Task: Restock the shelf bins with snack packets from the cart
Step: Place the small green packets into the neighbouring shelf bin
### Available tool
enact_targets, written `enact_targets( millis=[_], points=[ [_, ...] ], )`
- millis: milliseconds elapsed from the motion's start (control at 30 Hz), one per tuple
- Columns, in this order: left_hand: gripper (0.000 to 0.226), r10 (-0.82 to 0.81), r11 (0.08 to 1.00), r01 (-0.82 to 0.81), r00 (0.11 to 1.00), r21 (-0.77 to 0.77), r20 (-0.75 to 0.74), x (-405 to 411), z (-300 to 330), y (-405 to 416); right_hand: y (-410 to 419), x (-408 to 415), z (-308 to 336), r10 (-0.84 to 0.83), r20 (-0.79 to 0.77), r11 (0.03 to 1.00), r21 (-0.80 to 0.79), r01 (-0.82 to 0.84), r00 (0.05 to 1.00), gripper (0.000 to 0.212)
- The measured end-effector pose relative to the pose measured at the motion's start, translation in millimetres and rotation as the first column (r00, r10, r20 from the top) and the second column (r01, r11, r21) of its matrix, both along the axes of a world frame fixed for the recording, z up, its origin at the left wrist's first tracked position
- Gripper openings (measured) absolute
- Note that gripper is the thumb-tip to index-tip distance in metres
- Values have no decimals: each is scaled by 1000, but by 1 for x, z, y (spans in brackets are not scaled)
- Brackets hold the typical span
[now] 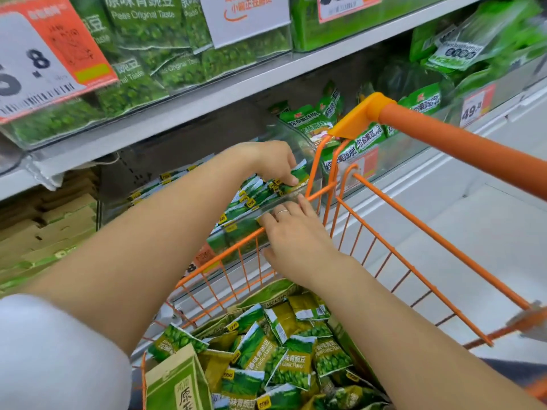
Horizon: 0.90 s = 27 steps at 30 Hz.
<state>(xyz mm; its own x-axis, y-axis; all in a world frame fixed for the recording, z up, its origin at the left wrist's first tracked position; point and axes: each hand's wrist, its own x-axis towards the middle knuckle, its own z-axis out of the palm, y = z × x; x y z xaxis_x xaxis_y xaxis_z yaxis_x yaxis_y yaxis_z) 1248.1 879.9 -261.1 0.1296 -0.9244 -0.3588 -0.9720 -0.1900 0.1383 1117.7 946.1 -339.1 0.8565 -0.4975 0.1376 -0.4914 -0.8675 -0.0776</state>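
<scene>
head | clear plastic shelf bin (pixel 284 199) sat tight against orange wire cart (pixel 384 208) rim, little room between | row of green snack packets (pixel 254 192) stood upright in bin, row running back-left | left hand (pixel 275 161) fingers curled, pinching front packet | right hand (pixel 296 235) fingers straight, touching bin front edge | loose green packets (pixel 281 350) piled in cart
</scene>
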Motion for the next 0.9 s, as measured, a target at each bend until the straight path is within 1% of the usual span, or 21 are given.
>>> enact_targets(
  millis=[133,200,233,300,333,400,467,500,533,567,600,667,700,767,900],
  points=[
    [50,52,998,-49,992,26,-119,4,-12,-9,1,-1,2,1,4,1000,9,-1,1000,49],
    [44,84,996,-87,985,-10,-153,9,-23,-9,1,-2,3,2,2,1000,12,-2,1000,49],
    [36,83,995,-91,984,-47,-157,10,-27,-8,1,-1,3,3,2,1000,14,-3,1000,48],
    [15,45,992,-56,994,-112,-100,9,-32,-5,1,-1,2,0,6,1000,16,0,1000,47],
    [8,22,990,-28,999,-136,-49,8,-33,-4,0,-1,2,-1,6,1000,19,1,1000,47],
    [9,-17,984,25,999,-175,49,5,-37,-3,1,0,2,-1,1,1000,27,1,1000,47],
    [7,-31,979,48,995,-197,92,2,-38,-3,1,-1,3,-2,7,1000,29,2,1000,49],
    [8,-23,981,37,997,-191,73,1,-37,-3,2,-1,3,-2,11,1000,32,2,1000,50],
    [9,-3,987,4,1000,-163,7,3,-36,-4,2,-2,4,-2,13,999,34,2,1000,50],
    [10,32,993,-42,995,-107,-95,6,-34,-3,2,-2,4,-3,13,999,36,2,1000,50],
    [10,82,995,-92,976,-41,-200,10,-30,-1,2,-2,4,-4,12,999,35,3,1000,48],
    [9,184,983,-165,925,85,-332,16,-24,4,2,-2,4,-8,15,999,36,8,1000,45],
    [9,208,977,-178,908,116,-364,18,-23,6,2,-2,4,-10,17,999,38,9,1000,44],
    [9,208,977,-172,898,127,-386,18,-23,8,2,-1,4,-9,18,999,40,8,1000,44],
    [6,177,983,-150,923,104,-341,13,-30,6,2,1,4,-11,4,1000,26,11,1000,44]
  ],
)
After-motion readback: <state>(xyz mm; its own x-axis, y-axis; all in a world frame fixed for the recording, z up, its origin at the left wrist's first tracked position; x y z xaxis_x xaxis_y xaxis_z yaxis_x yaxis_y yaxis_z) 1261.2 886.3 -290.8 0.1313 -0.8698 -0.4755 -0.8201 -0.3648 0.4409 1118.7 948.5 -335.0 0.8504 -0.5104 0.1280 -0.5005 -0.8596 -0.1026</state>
